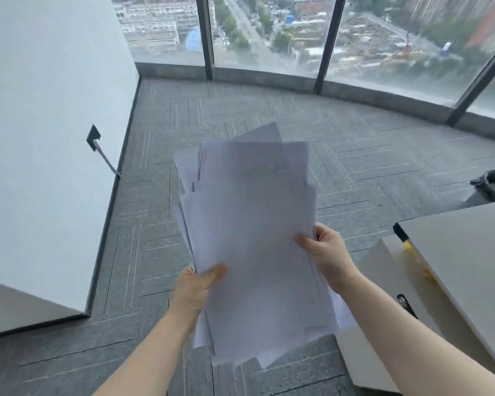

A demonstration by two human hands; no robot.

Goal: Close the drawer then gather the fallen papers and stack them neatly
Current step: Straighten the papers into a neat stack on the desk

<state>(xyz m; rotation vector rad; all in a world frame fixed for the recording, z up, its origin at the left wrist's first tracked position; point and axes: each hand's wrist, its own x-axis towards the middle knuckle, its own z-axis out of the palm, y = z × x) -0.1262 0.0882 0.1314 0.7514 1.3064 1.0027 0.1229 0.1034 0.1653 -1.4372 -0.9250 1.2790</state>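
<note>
We're pinching the messy papers from both sides, left grip low, right grip higher, sheets fanning out above the carpet.

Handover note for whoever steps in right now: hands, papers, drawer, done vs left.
Left hand: gripping the near-left edge of the papers, thumb on top.
Right hand: gripping the right edge, thumb on top.
Papers: all in one bundle held above the carpet, sheets fanned and askew, corners sticking out. No loose sheets visible on the floor.
Drawer: cabinet under the desk at right; its front looks shut, not certain.
Done: gathering.
Left: square up the edges, set the stack down.
</note>
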